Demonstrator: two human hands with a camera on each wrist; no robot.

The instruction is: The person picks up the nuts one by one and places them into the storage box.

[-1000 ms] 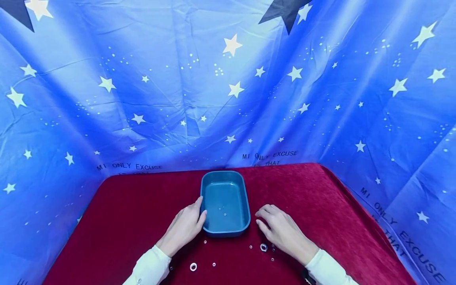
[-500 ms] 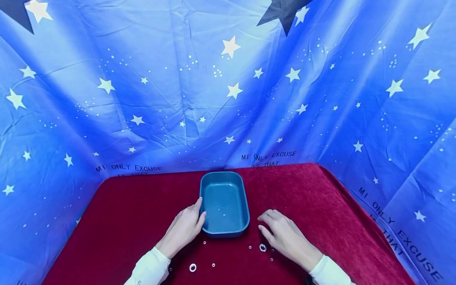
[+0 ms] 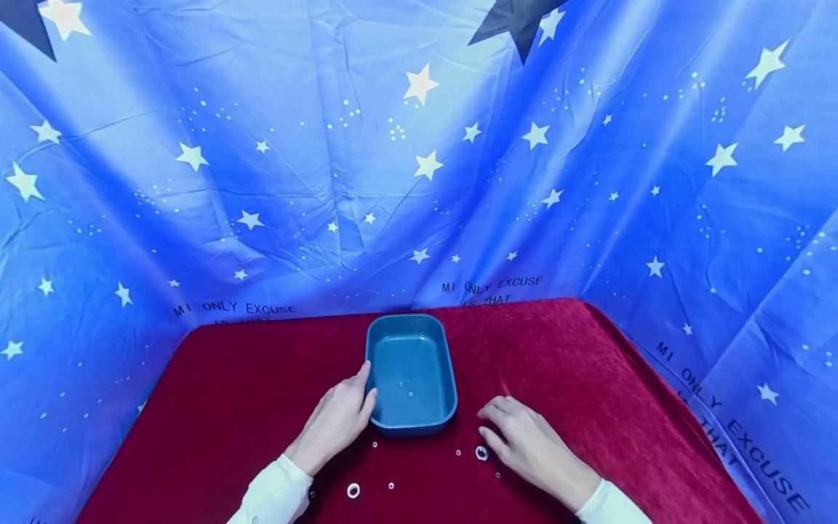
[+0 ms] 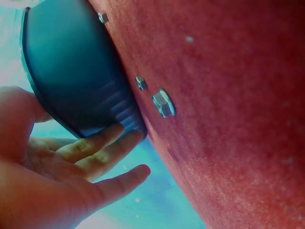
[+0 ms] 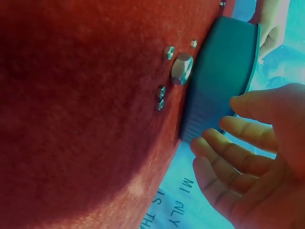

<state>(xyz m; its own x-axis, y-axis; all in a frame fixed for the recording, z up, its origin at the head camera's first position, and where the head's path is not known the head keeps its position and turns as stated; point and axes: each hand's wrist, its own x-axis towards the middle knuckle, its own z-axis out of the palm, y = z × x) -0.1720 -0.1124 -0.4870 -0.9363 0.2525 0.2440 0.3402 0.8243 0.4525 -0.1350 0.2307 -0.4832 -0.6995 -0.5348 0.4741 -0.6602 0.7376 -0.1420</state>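
Loosely curved, the right hand [image 3: 533, 444] hangs by a big nut [image 3: 481, 453] while the left hand [image 3: 334, 422] grips a blue box [image 3: 411, 356].

Along the bottom of the head view, a shiny ring-like nut [image 3: 353, 490] lies left of centre on the red cloth [image 3: 196, 429], with a small nut [image 3: 391, 485] just to its right; white sleeves [image 3: 273, 489] enter at both lower corners of the cloth. Lower right of centre, the right hand holds nothing between its half-open fingers, and the right wrist view shows a close pair of tiny nuts [image 5: 161, 98] near the big one. Left of centre, the left hand has its thumb over the box's rim, its extended fingers against the outer wall. The box stands upright mid-frame, tiny pieces [image 3: 410, 394] on its floor. Starry blue fabric [image 3: 294, 182] fills the top.
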